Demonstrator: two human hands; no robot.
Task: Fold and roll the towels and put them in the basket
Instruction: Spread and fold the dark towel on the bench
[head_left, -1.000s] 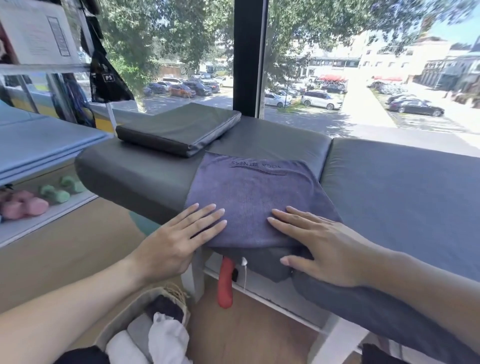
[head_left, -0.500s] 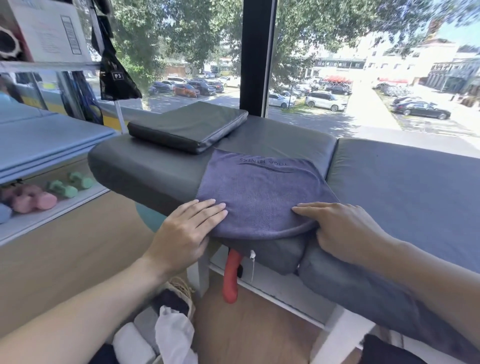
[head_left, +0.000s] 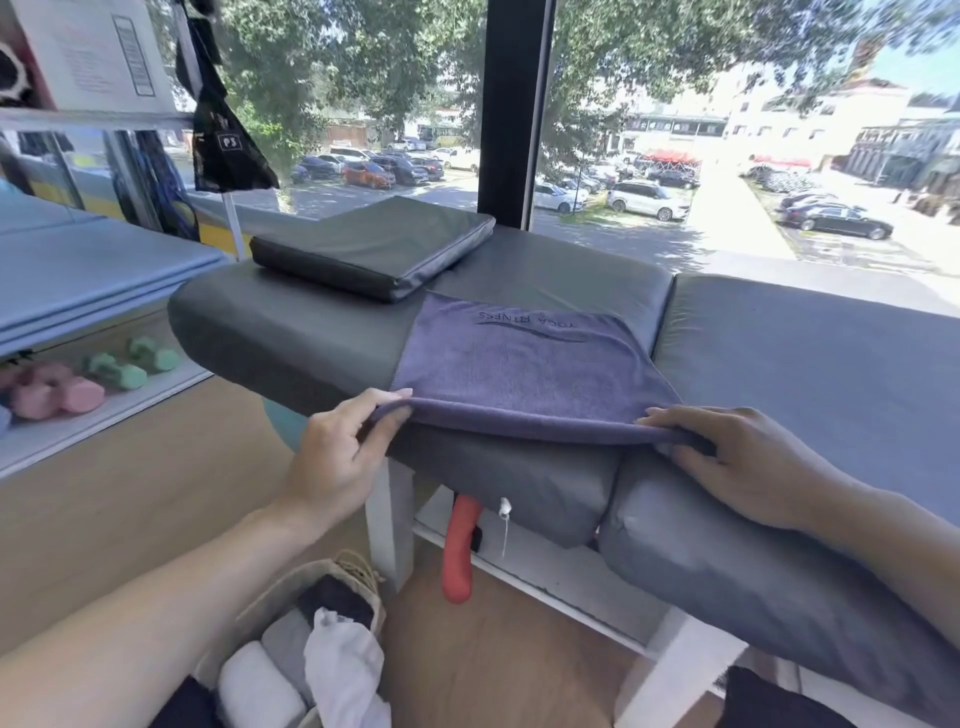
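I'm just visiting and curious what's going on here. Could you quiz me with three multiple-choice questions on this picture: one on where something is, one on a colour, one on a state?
1. Where is the basket?
A. on the floor, lower left
B. on the bench
C. on the shelf

2. What colour is the towel on the bench?
A. white
B. purple
C. green

3. What are the hands doing?
A. hanging idle
B. pressing flat
C. pinching the towel's near edge

Answers: 1 A, it sits below the bench. 2 B, purple cloth with dark lettering. 3 C, left hand and right hand each hold a near corner.
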